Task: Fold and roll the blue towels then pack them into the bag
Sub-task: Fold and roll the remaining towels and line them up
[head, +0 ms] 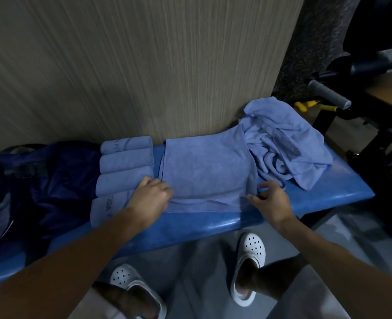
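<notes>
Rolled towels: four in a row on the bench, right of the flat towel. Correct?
No. Head view shows the four rolled towels in a row on the bench, but left of the flat towel, not right of it.

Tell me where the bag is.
In the head view, the bag lies at the left on the bench, just left of the row of rolled towels.

Flat folded towel between rolled towels and crumpled pile
</notes>
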